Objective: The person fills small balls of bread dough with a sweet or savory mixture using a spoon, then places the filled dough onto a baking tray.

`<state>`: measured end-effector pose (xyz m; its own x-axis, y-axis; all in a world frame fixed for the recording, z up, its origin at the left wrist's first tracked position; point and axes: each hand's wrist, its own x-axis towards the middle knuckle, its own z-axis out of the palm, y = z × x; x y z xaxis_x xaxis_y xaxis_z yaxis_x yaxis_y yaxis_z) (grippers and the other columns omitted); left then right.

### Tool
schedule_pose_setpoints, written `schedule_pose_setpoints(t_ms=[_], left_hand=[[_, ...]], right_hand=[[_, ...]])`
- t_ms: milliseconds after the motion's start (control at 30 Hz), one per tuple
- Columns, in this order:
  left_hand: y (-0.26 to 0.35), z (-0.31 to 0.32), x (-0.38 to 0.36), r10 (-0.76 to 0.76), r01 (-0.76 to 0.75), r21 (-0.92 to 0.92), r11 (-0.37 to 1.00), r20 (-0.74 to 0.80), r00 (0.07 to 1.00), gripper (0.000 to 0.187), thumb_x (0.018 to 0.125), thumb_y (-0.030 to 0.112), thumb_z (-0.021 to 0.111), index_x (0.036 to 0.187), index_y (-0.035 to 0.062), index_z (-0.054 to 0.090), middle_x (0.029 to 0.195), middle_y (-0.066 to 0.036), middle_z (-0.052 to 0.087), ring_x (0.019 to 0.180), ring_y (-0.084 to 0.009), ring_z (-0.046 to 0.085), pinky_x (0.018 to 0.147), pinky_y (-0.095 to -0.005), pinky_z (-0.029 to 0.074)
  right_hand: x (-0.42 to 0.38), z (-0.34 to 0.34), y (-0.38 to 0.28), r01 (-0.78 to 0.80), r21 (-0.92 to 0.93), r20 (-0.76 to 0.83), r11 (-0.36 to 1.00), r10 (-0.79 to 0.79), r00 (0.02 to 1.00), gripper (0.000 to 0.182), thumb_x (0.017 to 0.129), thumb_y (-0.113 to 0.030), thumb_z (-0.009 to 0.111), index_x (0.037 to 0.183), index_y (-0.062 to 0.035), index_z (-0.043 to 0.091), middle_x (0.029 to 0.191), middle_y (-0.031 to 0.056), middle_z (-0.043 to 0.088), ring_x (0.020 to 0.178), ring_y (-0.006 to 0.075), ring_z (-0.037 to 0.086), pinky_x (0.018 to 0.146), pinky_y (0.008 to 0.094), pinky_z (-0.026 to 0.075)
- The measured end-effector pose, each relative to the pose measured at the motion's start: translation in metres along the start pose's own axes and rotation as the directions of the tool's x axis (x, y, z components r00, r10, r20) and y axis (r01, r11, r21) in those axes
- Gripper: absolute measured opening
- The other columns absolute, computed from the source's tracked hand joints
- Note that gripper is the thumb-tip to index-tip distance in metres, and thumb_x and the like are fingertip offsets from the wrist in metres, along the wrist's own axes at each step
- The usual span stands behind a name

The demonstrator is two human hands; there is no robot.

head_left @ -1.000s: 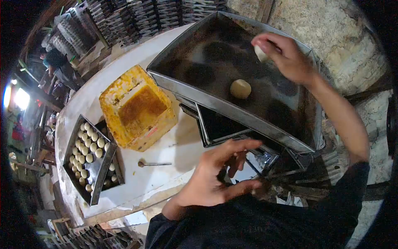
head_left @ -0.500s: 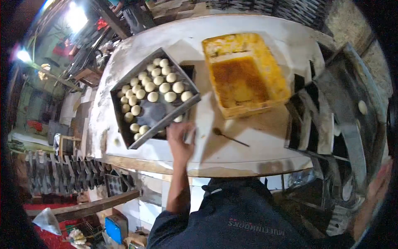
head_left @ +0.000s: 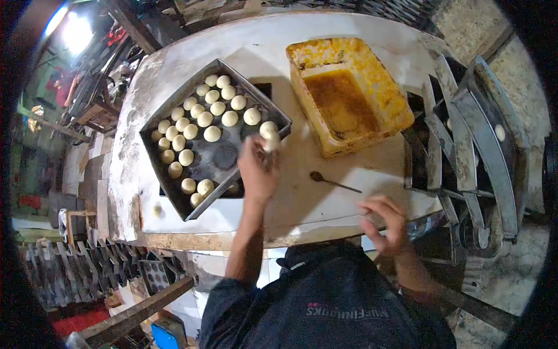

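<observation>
My left hand (head_left: 258, 171) is at the near right side of a square dark metal tray (head_left: 168, 193), its fingers closed around a pale dough ball (head_left: 271, 143), partly hidden by the fingertips. Several round dough balls (head_left: 213, 134) sit inside the tray, mostly toward its far and left sides. Over the table's front edge, my right hand (head_left: 386, 224) hovers with thumb and fingers apart, holding nothing. A dark spoon (head_left: 337, 185) lies on the table between the hands. Beyond it stands a yellow plastic tub (head_left: 322, 131) with brown residue inside.
The pale table (head_left: 302, 215) has a worn wooden front edge. Metal trays (head_left: 482, 145) are stacked on edge at the right, one with a pale ball on it. More moulds (head_left: 75, 267) stand in a row at lower left, beside a wooden beam (head_left: 139, 311).
My left hand has moved up and right to the tray's right corner, now with a dough ball at the fingertips. My right hand has come from the far-right trays to the table's front edge.
</observation>
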<state>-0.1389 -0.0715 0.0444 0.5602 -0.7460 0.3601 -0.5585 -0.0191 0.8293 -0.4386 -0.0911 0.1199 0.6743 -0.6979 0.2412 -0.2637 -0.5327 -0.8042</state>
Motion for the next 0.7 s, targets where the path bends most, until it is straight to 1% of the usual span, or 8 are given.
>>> schedule_pose_setpoints(t_ms=[33, 100, 233, 300, 333, 433, 533, 700], left_hand=[[0.030, 0.004, -0.025, -0.045, 0.058, -0.276, 0.960, 0.052, 0.998, 0.055, 0.076, 0.009, 0.075, 0.123, 0.0025, 0.049, 0.102, -0.019, 0.064, 0.088, -0.0310, 0.063, 0.080, -0.0370, 0.051], [0.076, 0.012, -0.069, -0.085, 0.134, -0.184, 0.974, 0.255, 0.963, 0.080, 0.075, 0.008, 0.076, 0.142, 0.0054, 0.034, 0.103, -0.018, 0.064, 0.093, -0.0267, 0.065, 0.082, -0.0348, 0.051], [0.130, 0.031, -0.114, 0.214, -0.062, -0.471, 0.880, 0.277, 0.937, 0.112, 0.067, 0.027, 0.084, 0.148, -0.0070, 0.013, 0.128, -0.023, 0.047, 0.110, -0.0275, 0.053, 0.092, -0.0363, 0.046], [0.135, 0.052, -0.134, 0.129, 0.260, -0.753, 0.604, 0.415, 0.901, 0.097, 0.071, 0.029, 0.082, 0.144, -0.0078, 0.029, 0.114, -0.016, 0.052, 0.107, -0.0235, 0.051, 0.089, -0.0335, 0.046], [0.139, 0.061, -0.139, 0.162, 0.112, -0.630, 0.768, 0.361, 0.918, 0.077, 0.076, 0.029, 0.077, 0.135, -0.0080, 0.045, 0.104, -0.011, 0.052, 0.098, -0.0194, 0.051, 0.082, -0.0307, 0.046], [0.195, 0.081, -0.173, 0.011, 0.149, -0.591, 0.793, 0.258, 0.966, 0.042, 0.088, 0.014, 0.063, 0.125, -0.0049, 0.057, 0.095, -0.010, 0.055, 0.089, -0.0193, 0.051, 0.079, -0.0297, 0.043], [0.208, 0.111, -0.217, 0.320, -0.234, -0.376, 0.897, 0.183, 0.930, 0.041, 0.090, 0.012, 0.060, 0.127, -0.0047, 0.054, 0.116, -0.019, 0.056, 0.091, -0.0230, 0.051, 0.083, -0.0339, 0.043], [0.230, 0.128, -0.230, 0.039, 0.285, -0.614, 0.736, 0.458, 0.888, 0.045, 0.097, 0.029, 0.049, 0.125, -0.0065, 0.051, 0.127, -0.020, 0.051, 0.120, -0.0297, 0.047, 0.100, -0.0374, 0.037]], right_hand=[[0.003, 0.015, 0.003, -0.098, 0.138, -0.026, 0.986, 0.103, 0.994, 0.030, 0.085, -0.019, 0.065, 0.105, 0.0038, 0.064, 0.102, 0.0145, 0.063, 0.085, 0.0205, 0.063, 0.079, 0.0312, 0.051], [0.000, 0.037, 0.026, -0.376, 0.359, 0.077, 0.854, 0.374, 0.924, 0.039, 0.089, -0.026, 0.064, 0.111, 0.0059, 0.062, 0.107, 0.0140, 0.064, 0.091, 0.0182, 0.062, 0.083, 0.0304, 0.051], [-0.012, 0.003, -0.002, -0.239, 0.505, -0.045, 0.829, 0.302, 0.952, 0.045, 0.084, -0.023, 0.070, 0.120, 0.0022, 0.060, 0.121, 0.0168, 0.060, 0.110, 0.0202, 0.059, 0.092, 0.0319, 0.048], [-0.032, -0.019, 0.009, 0.220, 0.102, -0.172, 0.970, -0.200, 0.965, 0.049, 0.078, -0.019, 0.074, 0.123, -0.0026, 0.060, 0.125, 0.0194, 0.057, 0.114, 0.0254, 0.058, 0.096, 0.0357, 0.047], [-0.043, -0.028, 0.001, 0.284, 0.003, -0.161, 0.959, -0.279, 0.947, 0.053, 0.075, -0.018, 0.075, 0.124, -0.0055, 0.060, 0.130, 0.0206, 0.053, 0.115, 0.0301, 0.058, 0.099, 0.0389, 0.045], [-0.081, -0.047, -0.008, 0.264, 0.061, -0.407, 0.963, -0.217, 0.887, 0.042, 0.082, -0.017, 0.064, 0.122, -0.0040, 0.060, 0.128, 0.0180, 0.056, 0.110, 0.0290, 0.061, 0.093, 0.0371, 0.048], [-0.115, -0.060, 0.003, 0.151, 0.082, -0.497, 0.985, -0.091, 0.863, 0.025, 0.090, -0.016, 0.055, 0.111, -0.0039, 0.063, 0.098, 0.0148, 0.068, 0.088, 0.0256, 0.068, 0.081, 0.0335, 0.052], [-0.131, -0.047, 0.026, 0.074, 0.112, -0.512, 0.991, -0.006, 0.859, 0.029, 0.093, -0.027, 0.053, 0.090, -0.0011, 0.065, 0.071, 0.0089, 0.065, 0.065, 0.0155, 0.064, 0.062, 0.0292, 0.051]])
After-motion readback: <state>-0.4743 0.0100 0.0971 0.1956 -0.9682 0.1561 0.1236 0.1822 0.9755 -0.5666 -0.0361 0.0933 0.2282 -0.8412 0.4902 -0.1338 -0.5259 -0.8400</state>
